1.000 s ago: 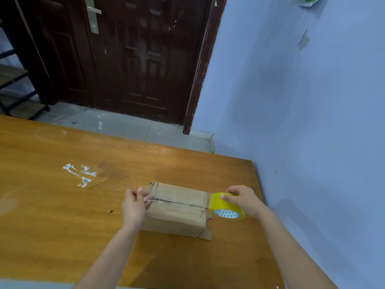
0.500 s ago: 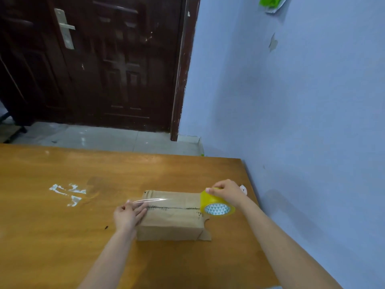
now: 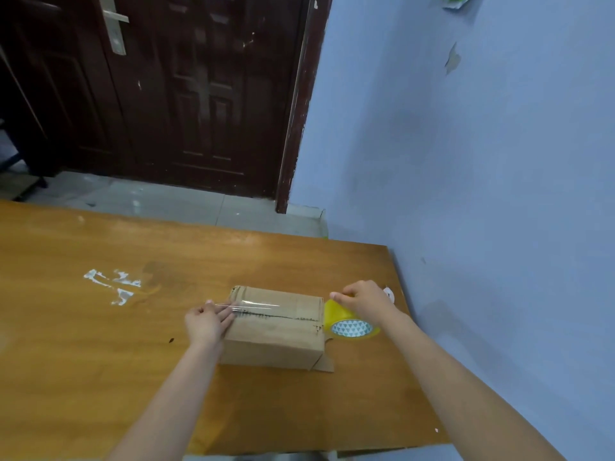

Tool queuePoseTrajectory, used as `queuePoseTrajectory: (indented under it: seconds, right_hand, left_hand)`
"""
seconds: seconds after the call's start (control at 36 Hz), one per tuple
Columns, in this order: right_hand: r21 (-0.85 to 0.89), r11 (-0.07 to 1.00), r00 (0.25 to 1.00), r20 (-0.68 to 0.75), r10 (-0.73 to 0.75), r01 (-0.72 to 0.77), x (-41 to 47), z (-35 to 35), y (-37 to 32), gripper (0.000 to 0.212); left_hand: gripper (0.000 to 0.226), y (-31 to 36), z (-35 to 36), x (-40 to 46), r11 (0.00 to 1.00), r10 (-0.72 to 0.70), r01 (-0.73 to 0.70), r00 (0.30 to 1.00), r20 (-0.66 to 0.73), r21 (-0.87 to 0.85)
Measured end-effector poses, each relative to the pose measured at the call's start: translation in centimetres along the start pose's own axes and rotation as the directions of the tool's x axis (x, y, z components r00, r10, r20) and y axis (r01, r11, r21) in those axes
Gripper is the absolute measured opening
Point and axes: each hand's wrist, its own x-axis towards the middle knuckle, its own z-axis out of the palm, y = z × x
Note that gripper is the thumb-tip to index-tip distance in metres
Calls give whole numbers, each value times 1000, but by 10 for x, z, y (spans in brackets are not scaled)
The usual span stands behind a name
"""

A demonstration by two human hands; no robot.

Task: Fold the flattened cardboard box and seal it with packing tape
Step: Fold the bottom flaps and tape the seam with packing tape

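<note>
On a wooden table [image 3: 100, 377] pushed against a blue wall [image 3: 499, 194], you are midway through the sealing step: the cardboard box [image 3: 276, 337] is already folded and sits between your two hands. Your left hand [image 3: 204, 322] rests flat-fingered on the box's left end, pinning the free end of the clear tape strip [image 3: 256, 306] that runs along the top seam. Your right hand [image 3: 367, 301] curls over the yellow tape roll [image 3: 349, 324], which sits tipped just off the box's right end.

Next, by the look of it, you need to draw the roll down past the right edge, press the strip flat, and cut it; whether the strip already sticks along its full length is hard to tell.

A loose flap [image 3: 324, 362] juts out below the roll. Beyond your right hand the table edge and wall stand near; leftward lies open room.
</note>
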Motion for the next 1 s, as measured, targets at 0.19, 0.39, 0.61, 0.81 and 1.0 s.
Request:
queuePoseTrajectory:
  seconds: [0.19,0.39,0.61,0.81,1.0]
  right_hand:
    - [-144,989,999,6,-45,45,0,-8,-4,53]
    - [-183,981,997,54,-55,64,2,-1,-3,49]
    - [-94,993,996,38,-75,78,5,-3,11,49]
    - [-172,980,994,44,-98,104,7,-11,18,50]
    - [-185,981,998,33,-55,60,1,-2,16,45]
  left_hand:
    - [16,-1,3,-3,998,35,-33,999,-38,49]
    - [14,-3,4,4,999,12,-11,999,-46,33]
    - [6,-4,8,2,1000,-7,7,998,-64,-7]
    - [10,-8,12,5,996,39,-28,992,-120,89]
    - [14,-10,10,3,994,67,-61,995,-78,87]
